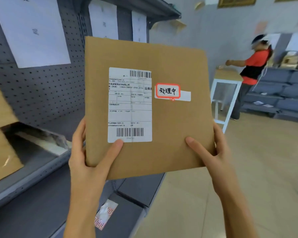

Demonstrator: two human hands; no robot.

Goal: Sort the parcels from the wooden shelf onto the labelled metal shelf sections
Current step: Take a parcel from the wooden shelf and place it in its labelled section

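1. Head view: the flat brown parcel (170, 117) is held upright in front of the grey metal shelf (41, 170). The left hand (88, 157) and right hand (212, 152) each pinch a lower corner, thumb on the face.
2. Risk: with only the bottom gripped it could tip forward, and the hand-written sticker (167, 91) could be matched to the wrong section.
3. Count: one held parcel, one shipping label (130, 107), two cardboard boxes (0, 134) on the shelf, three blurred paper sheets (34, 30) above.

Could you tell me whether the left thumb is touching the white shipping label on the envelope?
Touching. The head view shows the left hand gripping the brown envelope, its thumb tip overlapping the bottom edge of the shipping label.
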